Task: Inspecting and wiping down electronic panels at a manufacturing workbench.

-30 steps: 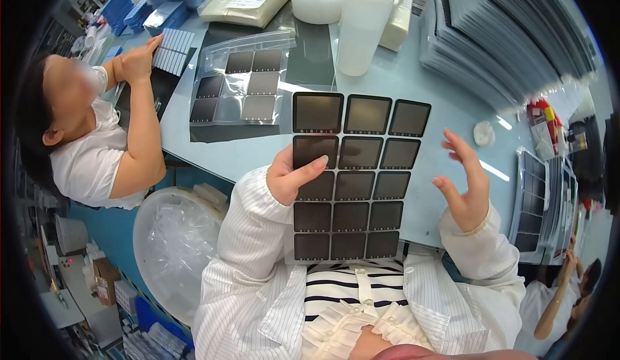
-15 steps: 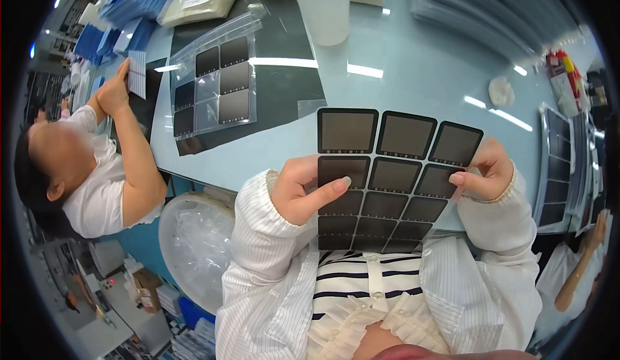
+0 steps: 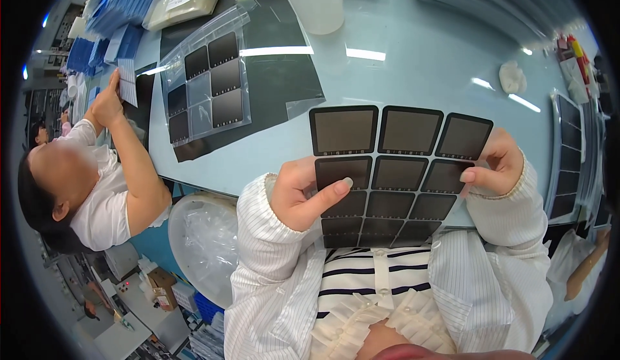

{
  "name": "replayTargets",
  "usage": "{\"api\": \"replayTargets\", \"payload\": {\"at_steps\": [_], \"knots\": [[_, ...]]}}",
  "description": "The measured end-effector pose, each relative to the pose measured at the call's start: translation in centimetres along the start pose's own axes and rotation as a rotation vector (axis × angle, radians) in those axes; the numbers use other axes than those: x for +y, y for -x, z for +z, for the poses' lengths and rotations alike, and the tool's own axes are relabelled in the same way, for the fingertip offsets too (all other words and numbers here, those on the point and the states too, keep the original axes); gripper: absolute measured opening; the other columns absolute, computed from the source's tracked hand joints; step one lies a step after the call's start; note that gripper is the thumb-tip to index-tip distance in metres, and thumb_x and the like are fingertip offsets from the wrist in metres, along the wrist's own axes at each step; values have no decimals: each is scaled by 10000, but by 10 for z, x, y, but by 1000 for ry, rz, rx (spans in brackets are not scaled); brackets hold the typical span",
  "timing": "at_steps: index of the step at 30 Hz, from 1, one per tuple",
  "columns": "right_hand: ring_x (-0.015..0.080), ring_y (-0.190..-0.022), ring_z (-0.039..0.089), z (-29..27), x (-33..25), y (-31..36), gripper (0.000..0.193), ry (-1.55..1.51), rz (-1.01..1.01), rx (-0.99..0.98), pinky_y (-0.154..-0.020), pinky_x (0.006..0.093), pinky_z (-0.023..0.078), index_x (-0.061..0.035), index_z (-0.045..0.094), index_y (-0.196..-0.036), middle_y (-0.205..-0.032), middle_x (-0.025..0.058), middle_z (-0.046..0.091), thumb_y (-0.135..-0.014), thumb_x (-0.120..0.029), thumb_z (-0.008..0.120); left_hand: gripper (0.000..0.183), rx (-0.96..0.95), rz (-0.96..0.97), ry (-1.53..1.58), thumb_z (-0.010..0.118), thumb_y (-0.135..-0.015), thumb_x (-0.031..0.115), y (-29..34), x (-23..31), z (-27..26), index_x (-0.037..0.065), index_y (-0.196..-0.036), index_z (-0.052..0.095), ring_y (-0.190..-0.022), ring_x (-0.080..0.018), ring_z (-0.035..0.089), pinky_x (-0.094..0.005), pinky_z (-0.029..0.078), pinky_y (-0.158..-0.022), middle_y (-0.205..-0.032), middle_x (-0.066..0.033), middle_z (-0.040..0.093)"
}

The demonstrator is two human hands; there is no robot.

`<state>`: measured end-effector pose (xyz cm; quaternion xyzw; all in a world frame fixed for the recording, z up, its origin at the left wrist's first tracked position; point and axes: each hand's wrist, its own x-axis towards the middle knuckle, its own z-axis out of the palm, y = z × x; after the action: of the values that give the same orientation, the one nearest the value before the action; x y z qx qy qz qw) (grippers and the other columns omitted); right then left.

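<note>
Between my hands I hold up a clear sheet of dark rounded-square panels (image 3: pixel 400 174), set out in rows of three and tilted toward me. My left hand (image 3: pixel 302 192) grips its left edge, thumb on the front face and fingers behind. On the opposite edge my right hand (image 3: pixel 496 165) pinches it the same way, with the thumb on a panel. Most of the fingers are hidden behind the sheet. Farther left on the table lies a clear plastic bag (image 3: pixel 205 87) holding several similar dark panels, with one slot showing through clear.
The bag rests on a black mat (image 3: pixel 278 82). A white cylinder (image 3: pixel 316 1) stands at the back, and a crumpled white wad (image 3: pixel 512 77) lies at right. Stacked clear sheets (image 3: pixel 491 4) fill the far right. A co-worker (image 3: pixel 97 185) sits at left beside a plastic-lined bin (image 3: pixel 205 247).
The sheet stays in both hands and faces me slightly more squarely. My right hand has shifted a little to the right. The whole view has turned slightly.
</note>
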<state>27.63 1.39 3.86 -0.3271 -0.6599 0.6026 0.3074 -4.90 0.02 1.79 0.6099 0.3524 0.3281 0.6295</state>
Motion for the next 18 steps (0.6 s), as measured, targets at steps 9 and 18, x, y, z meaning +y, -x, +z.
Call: {"api": "replayTargets", "payload": {"at_steps": [9,18], "knots": [[194,-711,600,3,-8,-1,196,-63,285,114,-660,295,438,29,588,-622,-766,104,652,-768,-92,639,225,36,34,-72,576,-871,115,0,-1,-2,-43,-1028,611,-637,-93,539,-215,418,-568,-809,-72,624],[186,-539,630,7,6,-3,227,-24,22,-87,-487,260,478,76,606,-677,-651,128,636,-840,-81,603,298,378,167,242,510,-928,298,-4,-6,4,6,-877,526,-560,-34,426,-172,353,-501,-683,14,516]]}}
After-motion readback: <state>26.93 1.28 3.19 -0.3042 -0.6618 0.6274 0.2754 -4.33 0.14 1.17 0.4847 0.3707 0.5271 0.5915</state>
